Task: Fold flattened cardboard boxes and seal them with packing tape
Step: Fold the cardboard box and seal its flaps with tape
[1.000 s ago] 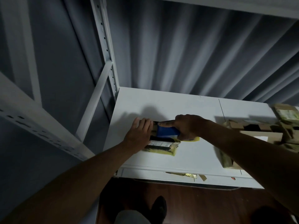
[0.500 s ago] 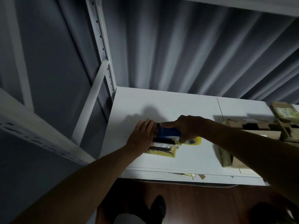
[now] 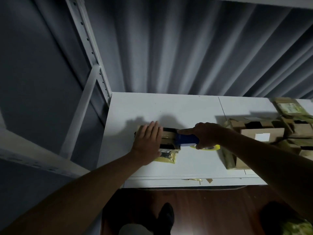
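Note:
A small cardboard box [image 3: 167,140] wrapped in yellowish tape lies on the white table [image 3: 177,107]. My left hand [image 3: 149,141] presses flat on the box's left part, fingers straight. My right hand [image 3: 206,135] grips a blue tape dispenser [image 3: 186,139] with a yellow tape roll [image 3: 211,147], index finger stretched along its top. The dispenser's front sits on the box's right end, close to my left fingertips.
Several taped and open cardboard boxes [image 3: 264,133] are piled on the table's right side. A white metal shelf upright [image 3: 88,48] stands at the table's left, grey curtain behind. Dark wood floor and my shoe [image 3: 166,216] are below the front edge.
My left hand has flattened and slid left over the box. The dispenser in my right hand has drawn slightly to the right, so more of the box shows between the hands.

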